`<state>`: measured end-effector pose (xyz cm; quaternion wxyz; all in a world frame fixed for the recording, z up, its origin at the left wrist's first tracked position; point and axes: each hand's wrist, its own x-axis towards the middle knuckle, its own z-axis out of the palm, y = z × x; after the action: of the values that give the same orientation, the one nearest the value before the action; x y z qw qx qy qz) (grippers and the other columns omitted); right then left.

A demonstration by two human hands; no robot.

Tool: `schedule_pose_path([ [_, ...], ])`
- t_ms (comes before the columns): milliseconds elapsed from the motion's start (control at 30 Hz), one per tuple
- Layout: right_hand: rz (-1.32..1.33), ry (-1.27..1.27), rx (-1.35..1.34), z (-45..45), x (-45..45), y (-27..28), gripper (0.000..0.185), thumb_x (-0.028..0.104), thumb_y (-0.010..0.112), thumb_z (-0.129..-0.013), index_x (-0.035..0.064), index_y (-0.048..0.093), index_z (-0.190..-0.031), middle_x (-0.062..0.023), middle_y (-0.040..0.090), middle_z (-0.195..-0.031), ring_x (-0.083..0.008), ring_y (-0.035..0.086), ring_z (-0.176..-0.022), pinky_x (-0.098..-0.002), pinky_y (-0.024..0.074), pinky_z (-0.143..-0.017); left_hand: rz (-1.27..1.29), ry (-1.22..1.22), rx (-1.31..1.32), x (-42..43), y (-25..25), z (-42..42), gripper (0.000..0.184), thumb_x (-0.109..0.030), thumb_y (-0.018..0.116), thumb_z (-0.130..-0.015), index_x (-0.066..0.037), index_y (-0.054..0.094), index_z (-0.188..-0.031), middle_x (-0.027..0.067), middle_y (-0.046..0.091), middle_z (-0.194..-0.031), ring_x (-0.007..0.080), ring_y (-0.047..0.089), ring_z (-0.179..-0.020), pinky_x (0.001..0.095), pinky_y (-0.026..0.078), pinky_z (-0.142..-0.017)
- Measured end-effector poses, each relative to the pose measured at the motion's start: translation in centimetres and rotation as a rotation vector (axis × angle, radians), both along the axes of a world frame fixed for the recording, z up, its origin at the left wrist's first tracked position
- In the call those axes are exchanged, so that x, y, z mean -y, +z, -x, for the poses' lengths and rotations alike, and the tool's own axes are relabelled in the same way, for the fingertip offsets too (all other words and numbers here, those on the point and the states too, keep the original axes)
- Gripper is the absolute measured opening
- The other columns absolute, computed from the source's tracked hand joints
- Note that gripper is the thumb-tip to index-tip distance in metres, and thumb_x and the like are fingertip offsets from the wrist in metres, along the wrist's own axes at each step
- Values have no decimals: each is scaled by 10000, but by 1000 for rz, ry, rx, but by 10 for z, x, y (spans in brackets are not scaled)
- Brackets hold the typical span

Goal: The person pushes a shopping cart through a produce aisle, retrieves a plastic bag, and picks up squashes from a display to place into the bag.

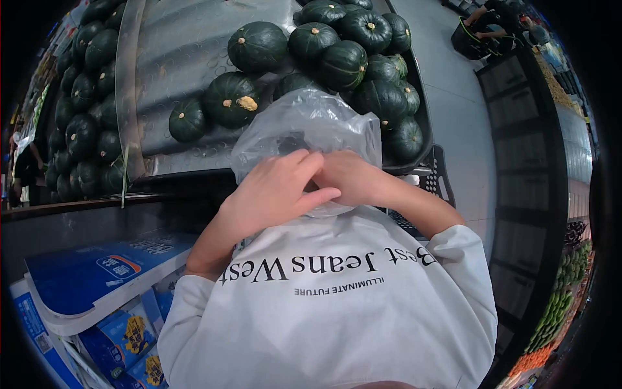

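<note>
A clear plastic bag (308, 123) is bunched up in front of my white shirt, its upper part puffed out over the edge of the pumpkin bin. My left hand (278, 185) is closed at the bag's near end, thumb stretched across and fingertips touching the other hand. Beside it, my right hand (350, 176) is curled at the same part, with its fingertips mostly hidden. Whether the bag holds anything I cannot tell. Just beyond lie dark green pumpkins, the nearest being a large one (232, 99) with a tan patch and a small one (187, 120).
More pumpkins (343, 65) are heaped at the bin's right, and others (82, 136) beyond a clear divider (129, 91) at left. Blue packages (133, 330) stand low on the left. A person (499, 16) handles a black basket (476, 42) at upper right, near vegetable shelves (557, 311).
</note>
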<state>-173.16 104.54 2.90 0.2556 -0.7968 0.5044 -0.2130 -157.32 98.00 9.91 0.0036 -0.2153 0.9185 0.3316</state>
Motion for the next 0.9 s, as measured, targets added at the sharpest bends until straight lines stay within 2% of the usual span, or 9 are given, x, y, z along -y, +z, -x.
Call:
schedule_pose_path([
  [133,145,-127,20,-7,-8,-1,355,256,692,-706,25,624,-967,-170,637,-963,-323,631,-865,-408,507,-749,3,-12,-13,16,-26,-22,672,-318,736,-732,-16,448,-1259,216,533,-1186,371,503,-1123,405,436,-912],
  [200,-82,-128,-121,-5,-9,21,550,297,727,-675,6,550,-1108,-172,625,-1018,-333,630,-880,-408,508,-767,-109,-45,6,22,-25,-17,728,-307,772,-693,-17,445,-1275,211,500,-1244,354,487,-1155,394,419,-944],
  [333,-29,-263,93,3,-20,31,748,316,775,-611,30,455,-1223,-182,601,-1062,-333,611,-951,-396,489,-806,-154,-33,-250,33,-25,-27,871,-270,835,-613,-30,413,-1335,188,468,-1310,304,475,-1199,375,381,-995],
  [433,-64,-387,255,10,-23,48,808,296,807,-563,24,447,-1234,-162,579,-1102,-310,593,-993,-378,464,-856,-532,62,-358,36,-27,-28,915,-233,846,-600,-17,384,-1360,163,468,-1316,268,461,-1209,370,348,-1024],
  [600,-131,-437,397,29,-25,47,874,305,789,-558,-12,412,-1280,-171,520,-1194,-294,505,-1133,-357,410,-953,-557,-107,-71,29,-27,-18,1001,-190,896,-550,9,345,-1362,133,444,-1335,230,418,-1240,357,329,-1039],
  [700,-271,-427,771,27,-24,23,877,290,781,-593,-19,392,-1316,-164,472,-1262,-274,460,-1183,-352,375,-999,-678,-89,-265,25,-42,-17,1047,-196,905,-534,-1,315,-1378,113,430,-1341,233,411,-1246,364,323,-1046],
  [767,-329,-430,997,23,-25,12,845,263,774,-612,-18,397,-1314,-158,470,-1262,-263,456,-1182,-357,369,-1005,-1034,77,-452,21,-62,-18,989,-232,868,-597,8,309,-1376,110,426,-1335,216,418,-1236,351,331,-1043],
  [833,-374,-414,1057,22,-29,11,838,236,775,-618,-15,393,-1320,-155,469,-1261,-265,437,-1201,-359,347,-1022,-1163,258,-716,10,-80,-19,874,-203,823,-665,29,337,-1353,116,453,-1306,200,439,-1207,339,340,-1036],
  [900,-419,-394,1117,20,-33,9,831,210,777,-625,-13,389,-1325,-151,468,-1260,-266,418,-1220,-362,326,-1040,-1177,238,-667,8,-81,-22,812,-217,784,-686,56,370,-1328,121,484,-1268,203,457,-1188,337,352,-1023],
])
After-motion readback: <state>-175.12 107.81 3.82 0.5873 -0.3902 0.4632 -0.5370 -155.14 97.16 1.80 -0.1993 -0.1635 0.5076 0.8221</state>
